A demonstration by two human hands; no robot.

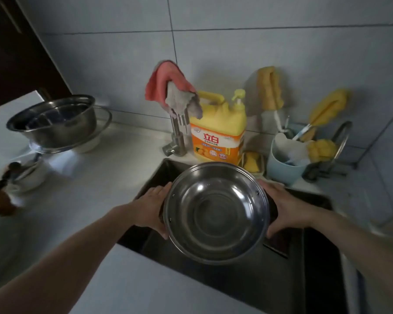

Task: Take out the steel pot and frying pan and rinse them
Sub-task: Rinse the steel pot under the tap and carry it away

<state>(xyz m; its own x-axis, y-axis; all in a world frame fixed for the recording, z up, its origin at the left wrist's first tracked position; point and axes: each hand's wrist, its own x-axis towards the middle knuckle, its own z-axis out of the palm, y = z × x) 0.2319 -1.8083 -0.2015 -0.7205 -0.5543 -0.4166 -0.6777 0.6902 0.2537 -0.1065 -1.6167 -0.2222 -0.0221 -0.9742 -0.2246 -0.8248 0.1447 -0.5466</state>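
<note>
A round steel pot, shiny and empty inside, hangs over the dark sink, tipped so its mouth faces me. My left hand grips its left wall and my right hand grips its right wall. The steel tap stands behind the sink with a pink and a grey cloth draped over it; no water is visible. No frying pan is in sight.
A second steel bowl rests on a plate at the back left of the white counter. A yellow detergent jug, a blue holder with brushes and yellow sponges line the tiled wall. A bowl with utensils sits far left.
</note>
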